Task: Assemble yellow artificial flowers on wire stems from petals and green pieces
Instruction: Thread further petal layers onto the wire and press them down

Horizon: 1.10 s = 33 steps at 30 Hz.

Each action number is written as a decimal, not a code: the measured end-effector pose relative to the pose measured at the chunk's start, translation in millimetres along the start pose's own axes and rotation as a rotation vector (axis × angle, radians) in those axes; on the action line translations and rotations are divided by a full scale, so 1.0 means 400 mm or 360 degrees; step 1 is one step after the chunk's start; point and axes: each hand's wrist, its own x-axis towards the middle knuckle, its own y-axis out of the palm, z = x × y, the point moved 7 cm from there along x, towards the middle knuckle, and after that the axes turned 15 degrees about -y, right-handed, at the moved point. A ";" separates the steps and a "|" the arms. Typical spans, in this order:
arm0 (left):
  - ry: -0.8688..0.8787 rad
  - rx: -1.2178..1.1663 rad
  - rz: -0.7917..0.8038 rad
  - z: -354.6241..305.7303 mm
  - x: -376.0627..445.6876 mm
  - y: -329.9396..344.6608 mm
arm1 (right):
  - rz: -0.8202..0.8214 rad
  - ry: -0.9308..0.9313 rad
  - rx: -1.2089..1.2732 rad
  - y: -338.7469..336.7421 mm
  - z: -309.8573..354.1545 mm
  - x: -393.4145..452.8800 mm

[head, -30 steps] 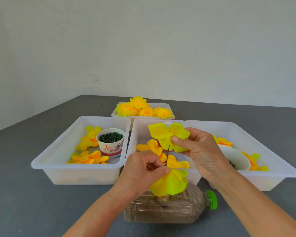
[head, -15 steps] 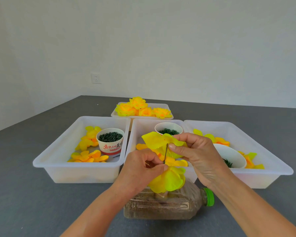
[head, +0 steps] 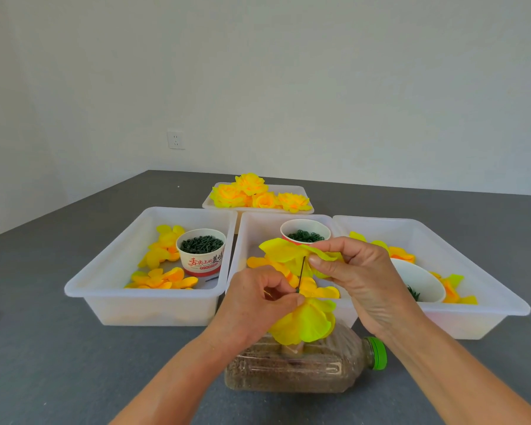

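Observation:
My left hand (head: 255,305) pinches a thin dark wire stem (head: 301,276) just above a yellow petal layer (head: 304,323) that sits on the wire. My right hand (head: 356,277) holds a second yellow petal piece (head: 281,250) at the wire's upper tip, flattened over it. Both hands are over the front edge of the middle white bin (head: 252,228). Loose yellow-orange petals (head: 163,279) lie in the bins, and paper cups hold dark green pieces (head: 201,243).
A clear bottle with a green cap (head: 301,372) lies on its side on the grey table below my hands. A left bin (head: 111,268), a right bin (head: 478,271) with a white bowl (head: 423,280), and a far tray of finished yellow flowers (head: 258,194) stand around.
My right hand has brought the upper petal piece down toward the wire tip and turned it flatter. My left hand has kept its pinch on the wire.

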 end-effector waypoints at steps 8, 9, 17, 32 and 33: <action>-0.0019 0.0008 0.0022 0.009 0.001 0.001 | 0.0155 -0.0412 -0.0313 0.017 0.057 -0.001; -0.0028 -0.0005 0.0044 0.009 0.001 0.003 | 0.0190 -0.0473 -0.0383 0.020 0.064 -0.003; -0.0048 -0.0065 0.0085 0.009 -0.002 0.001 | 0.0344 -0.0674 -0.0713 0.024 0.082 -0.014; -0.0273 -0.0356 0.0195 0.060 -0.017 -0.023 | 0.0488 -0.0805 -0.0959 0.037 0.068 -0.051; -0.0282 -0.0364 0.0189 0.063 -0.018 -0.024 | 0.0495 -0.0821 -0.0961 0.038 0.066 -0.054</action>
